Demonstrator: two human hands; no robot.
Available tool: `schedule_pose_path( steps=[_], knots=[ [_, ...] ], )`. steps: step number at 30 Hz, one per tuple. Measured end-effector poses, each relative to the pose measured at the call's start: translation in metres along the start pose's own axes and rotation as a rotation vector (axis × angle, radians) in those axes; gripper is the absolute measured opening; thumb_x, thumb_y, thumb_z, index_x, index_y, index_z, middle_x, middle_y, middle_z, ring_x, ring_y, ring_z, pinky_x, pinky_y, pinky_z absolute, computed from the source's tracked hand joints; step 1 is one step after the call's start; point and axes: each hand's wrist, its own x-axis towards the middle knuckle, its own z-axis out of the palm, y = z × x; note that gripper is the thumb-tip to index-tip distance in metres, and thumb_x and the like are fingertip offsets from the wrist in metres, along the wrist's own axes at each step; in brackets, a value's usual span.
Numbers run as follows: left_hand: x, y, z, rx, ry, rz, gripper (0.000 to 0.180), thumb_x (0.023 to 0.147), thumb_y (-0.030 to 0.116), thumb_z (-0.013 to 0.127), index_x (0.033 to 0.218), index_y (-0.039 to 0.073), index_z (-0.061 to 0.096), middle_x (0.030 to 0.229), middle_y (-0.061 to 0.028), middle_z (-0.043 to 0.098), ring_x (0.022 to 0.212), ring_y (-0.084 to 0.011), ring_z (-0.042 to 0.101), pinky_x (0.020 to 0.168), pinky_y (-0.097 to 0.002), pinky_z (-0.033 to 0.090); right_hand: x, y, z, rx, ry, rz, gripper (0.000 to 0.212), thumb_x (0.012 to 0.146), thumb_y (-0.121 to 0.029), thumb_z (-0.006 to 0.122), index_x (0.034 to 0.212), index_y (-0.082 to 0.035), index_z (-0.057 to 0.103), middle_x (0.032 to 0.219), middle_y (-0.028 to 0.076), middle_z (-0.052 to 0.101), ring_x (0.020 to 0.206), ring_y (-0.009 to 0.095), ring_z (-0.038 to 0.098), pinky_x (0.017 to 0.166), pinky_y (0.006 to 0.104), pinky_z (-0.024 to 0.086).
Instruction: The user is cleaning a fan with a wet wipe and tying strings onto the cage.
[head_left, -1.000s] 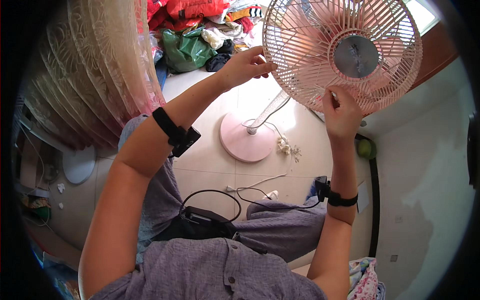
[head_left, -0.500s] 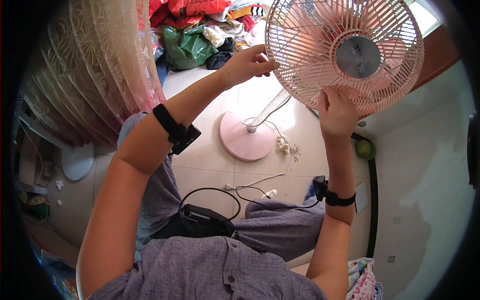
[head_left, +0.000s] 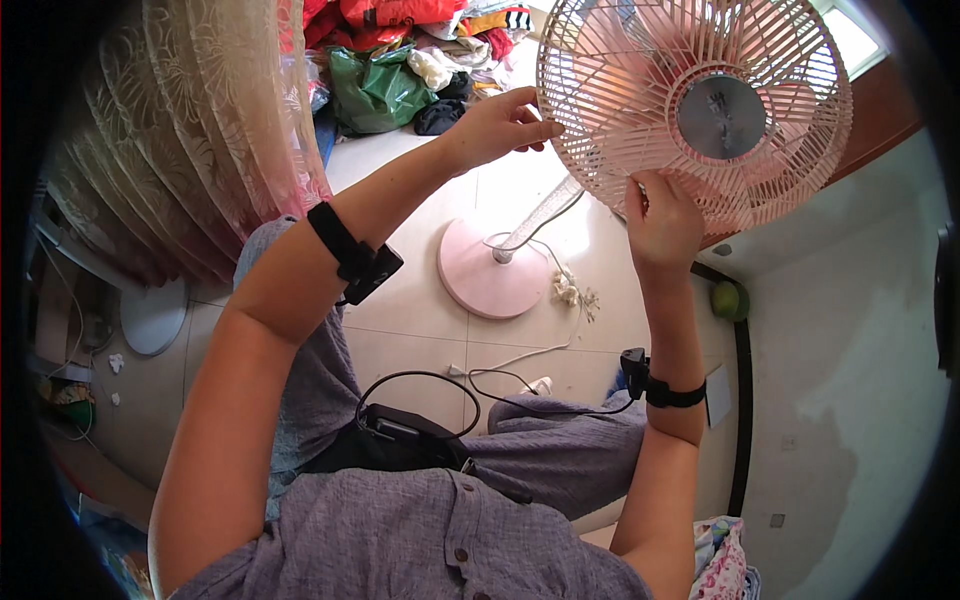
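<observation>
A pink standing fan point(head_left: 580, 130) fills the upper right, its round grille tilted up with a silver disc at the centre. My left hand point(head_left: 500, 130) grips the grille's left edge, thumb in front and fingers curled behind the rim. At the lower part of the grille is my right hand point(head_left: 665, 222), its fingers pinched together against the bars. Whatever lies in that pinch, if anything, is too small or hidden to tell. Below, the fan's pole point(head_left: 540, 218) rises from a round pink base point(head_left: 490, 272) on the floor.
A white cord point(head_left: 520, 357) trails over the tiles past dried flowers point(head_left: 575, 290). Bags and clothes, including a green bag point(head_left: 375, 90), are heaped at the back. A lace curtain point(head_left: 190, 150) hangs left; a stained wall point(head_left: 840, 380) stands right. A black pouch point(head_left: 390, 440) rests in my lap.
My right hand has moved slightly left along the lower grille, fingers still pinched. My left hand keeps its hold on the rim. The fan appears shifted a little to the right.
</observation>
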Motion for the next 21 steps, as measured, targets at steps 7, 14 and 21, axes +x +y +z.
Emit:
schedule_pose_path(
  steps=[7,14,21],
  knots=[
    [-0.001,0.003,0.002,0.021,0.006,-0.004,0.042,0.087,0.034,0.068,0.119,0.008,0.057,0.090,-0.0041,0.065,0.083,-0.0105,0.062,0.074,-0.0258,0.050,0.002,-0.001,-0.016,0.084,0.033,0.056,0.008,0.081,-0.007,0.066,0.088,-0.003,0.065,0.076,0.013,0.064,0.062,0.027,0.062,0.057,0.0333,0.048],
    [0.001,-0.002,-0.001,0.035,0.005,0.004,0.043,0.086,0.036,0.069,0.117,0.008,0.058,0.089,-0.0043,0.065,0.082,-0.0103,0.062,0.074,-0.0253,0.050,0.005,-0.011,-0.032,0.274,-0.071,0.250,0.009,0.082,-0.004,0.066,0.089,0.001,0.064,0.068,0.012,0.062,0.056,0.018,0.061,0.055,0.0277,0.046],
    [0.001,-0.002,0.000,0.040,0.009,0.022,0.044,0.086,0.037,0.069,0.116,0.007,0.058,0.088,-0.0049,0.066,0.082,-0.0106,0.063,0.073,-0.0253,0.050,0.002,0.019,-0.012,0.433,-0.011,0.391,0.007,0.084,-0.004,0.065,0.088,0.001,0.063,0.063,0.006,0.059,0.056,0.006,0.055,0.050,0.0248,0.042]
  ],
)
